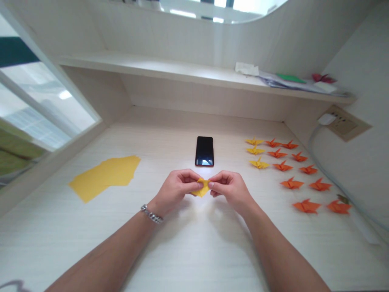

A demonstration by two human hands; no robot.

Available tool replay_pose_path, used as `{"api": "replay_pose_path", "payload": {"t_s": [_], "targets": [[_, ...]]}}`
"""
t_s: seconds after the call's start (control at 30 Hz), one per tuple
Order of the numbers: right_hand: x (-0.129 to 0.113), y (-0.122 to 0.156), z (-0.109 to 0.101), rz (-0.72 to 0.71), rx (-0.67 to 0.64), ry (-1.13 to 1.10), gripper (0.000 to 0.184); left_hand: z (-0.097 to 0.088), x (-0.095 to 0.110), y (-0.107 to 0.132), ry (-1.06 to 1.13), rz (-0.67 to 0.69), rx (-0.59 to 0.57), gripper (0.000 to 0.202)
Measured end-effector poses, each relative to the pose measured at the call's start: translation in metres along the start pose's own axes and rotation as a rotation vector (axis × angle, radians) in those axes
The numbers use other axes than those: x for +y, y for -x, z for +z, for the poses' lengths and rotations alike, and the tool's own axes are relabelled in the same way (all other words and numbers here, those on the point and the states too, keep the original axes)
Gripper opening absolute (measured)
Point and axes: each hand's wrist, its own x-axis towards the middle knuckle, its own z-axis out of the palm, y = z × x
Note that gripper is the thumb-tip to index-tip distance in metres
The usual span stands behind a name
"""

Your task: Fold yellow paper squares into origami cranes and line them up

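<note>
A small folded piece of yellow origami paper (201, 190) is held up over the desk between both hands. My left hand (179, 184), with a metal chain bracelet (152, 214) at its wrist, pinches the paper's left side between thumb and fingers. On the opposite side, my right hand (228, 187) grips the right edge the same way. Fingers cover both ends of the paper, so its full folded shape is partly hidden. Just beyond the hands lies a black smartphone (204, 151), flat with its screen up.
Yellow paper sheets (106, 175) lie fanned out at the left. Yellow paper cranes (259, 163) and several orange paper cranes (283, 166) stand in rows at the right. Beside them a cable (331, 176) runs from a wall socket (346, 125). A shelf (182, 74) crosses the back.
</note>
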Motion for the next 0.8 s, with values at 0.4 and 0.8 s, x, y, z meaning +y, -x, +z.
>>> {"api": "replay_pose_path", "payload": {"t_s": [0.4, 0.8], "targets": [[0.0032, 0.0, 0.0041, -0.064, 0.046, 0.002, 0.019, 0.0045, 0.0046, 0.0025, -0.033, 0.077, -0.06, 0.014], [-0.0006, 0.0011, 0.0043, 0.087, 0.008, -0.271, 0.023, 0.0042, 0.0, 0.0021, 0.063, 0.134, -0.024, 0.005]]}}
